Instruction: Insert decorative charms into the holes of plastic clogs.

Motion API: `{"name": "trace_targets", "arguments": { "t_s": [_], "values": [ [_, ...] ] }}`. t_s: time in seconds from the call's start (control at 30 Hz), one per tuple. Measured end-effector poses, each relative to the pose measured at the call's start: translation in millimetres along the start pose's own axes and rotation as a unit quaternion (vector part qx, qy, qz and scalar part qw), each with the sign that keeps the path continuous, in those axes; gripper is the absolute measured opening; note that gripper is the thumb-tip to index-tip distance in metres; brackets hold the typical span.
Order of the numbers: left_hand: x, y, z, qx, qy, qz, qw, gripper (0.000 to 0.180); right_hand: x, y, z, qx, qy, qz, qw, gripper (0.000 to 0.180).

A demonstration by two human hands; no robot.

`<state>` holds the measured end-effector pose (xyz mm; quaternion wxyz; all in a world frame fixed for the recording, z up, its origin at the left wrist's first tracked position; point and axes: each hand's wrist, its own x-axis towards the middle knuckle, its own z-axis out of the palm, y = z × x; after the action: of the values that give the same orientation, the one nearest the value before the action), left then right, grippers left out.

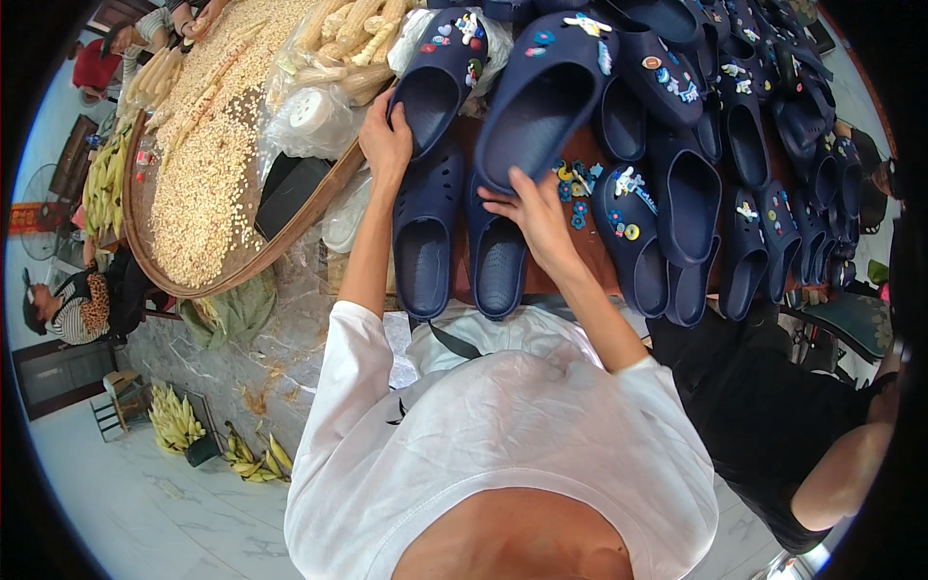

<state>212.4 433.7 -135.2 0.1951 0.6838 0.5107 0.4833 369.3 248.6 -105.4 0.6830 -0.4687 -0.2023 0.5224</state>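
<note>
Hands [387, 145] [537, 220] on two clogs [425, 106] [541, 108], kernel tray [322, 195] at left, loose charms [579, 209] at right

No wording can be read; the red panel [23, 218] at the far left bears marks too small to tell.

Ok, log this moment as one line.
Left fingers: holding left charmed clog; right fingers: holding right charmed clog; nearer body: two navy clogs

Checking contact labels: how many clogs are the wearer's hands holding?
2: one clog in the left hand, a second clog in the right hand. Both show clearly; piled clogs to the right partly hide each other.
</note>
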Motion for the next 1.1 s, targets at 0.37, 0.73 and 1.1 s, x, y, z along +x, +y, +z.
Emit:
{"name": "trace_targets", "arguments": {
  "t_s": [0.37, 0.73, 1.1],
  "values": [
    [13.4, -2.5, -6.4, 0.121, 0.051, 0.076, 0.988, 0.031, 97.3, 37.8, -38.8, -0.484, -0.071, -0.030, 0.872, 0.062],
    [-127.5, 62.1, -69.6, 0.034, -0.062, 0.050, 0.996, 0.039, -8.3, 12.3, -97.9, -0.400, -0.032, -0.102, 0.910, 0.037],
    [-150.4, 64.6, -59.2, 0.103, -0.118, 0.063, 0.986, 0.044, 44.9, 26.6, -57.3, -0.372, 0.010, -0.171, 0.912, 0.059]
  ]
}}
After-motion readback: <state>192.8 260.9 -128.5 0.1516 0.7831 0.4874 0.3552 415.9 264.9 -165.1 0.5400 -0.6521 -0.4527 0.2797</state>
